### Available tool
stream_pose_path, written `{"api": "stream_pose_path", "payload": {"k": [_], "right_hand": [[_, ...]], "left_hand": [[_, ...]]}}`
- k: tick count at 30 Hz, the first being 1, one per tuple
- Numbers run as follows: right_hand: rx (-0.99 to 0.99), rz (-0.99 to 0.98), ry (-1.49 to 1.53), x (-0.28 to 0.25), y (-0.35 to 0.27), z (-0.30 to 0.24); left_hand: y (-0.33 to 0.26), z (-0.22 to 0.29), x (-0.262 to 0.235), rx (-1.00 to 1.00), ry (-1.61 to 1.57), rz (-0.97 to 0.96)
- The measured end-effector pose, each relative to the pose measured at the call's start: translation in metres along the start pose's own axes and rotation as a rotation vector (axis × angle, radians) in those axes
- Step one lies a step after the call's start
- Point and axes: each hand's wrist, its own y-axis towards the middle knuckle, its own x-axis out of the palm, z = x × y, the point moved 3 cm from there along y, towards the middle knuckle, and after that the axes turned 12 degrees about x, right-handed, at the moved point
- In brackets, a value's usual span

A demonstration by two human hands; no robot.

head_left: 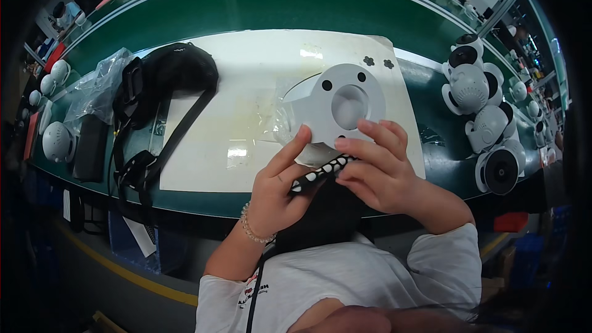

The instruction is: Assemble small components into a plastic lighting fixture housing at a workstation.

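My left hand (pixel 280 182) grips a black strip with white round spots (pixel 320 172) near its left end, the thumb raised toward a white ring-shaped base (pixel 305 111). At the strip's right end, my right hand (pixel 383 169) is curled with thumb and fingers close together around it. Its index fingertip comes next to the lower edge of the base. The base lies on the white board beyond my hands, with a round recess in its middle and black round pads (pixel 327 85) on its face. Another pad near my right fingertips is partly covered.
A white board (pixel 209 142) covers the middle of the green table. To the left lie a black bag with straps (pixel 179 68), clear plastic wrap (pixel 98 89), a dark box (pixel 91 148) and a white rounded device (pixel 57 142). Several white camera-like devices (pixel 472 86) crowd the right side.
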Motion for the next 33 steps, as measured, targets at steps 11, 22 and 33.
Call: {"api": "stream_pose_path", "payload": {"k": [11,22,33], "right_hand": [[0.668,-0.031,0.467,-0.010,0.003,0.035],[0.928,0.056,0.970,0.005,-0.008,0.063],[1.031,0.203,0.915,0.027,0.030,0.179]], "left_hand": [[0.000,0.002,-0.005,-0.034,0.078,0.014],[0.001,0.003,-0.002,0.016,0.140,0.027],[-0.003,0.004,-0.011,-0.003,0.100,-0.049]]}}
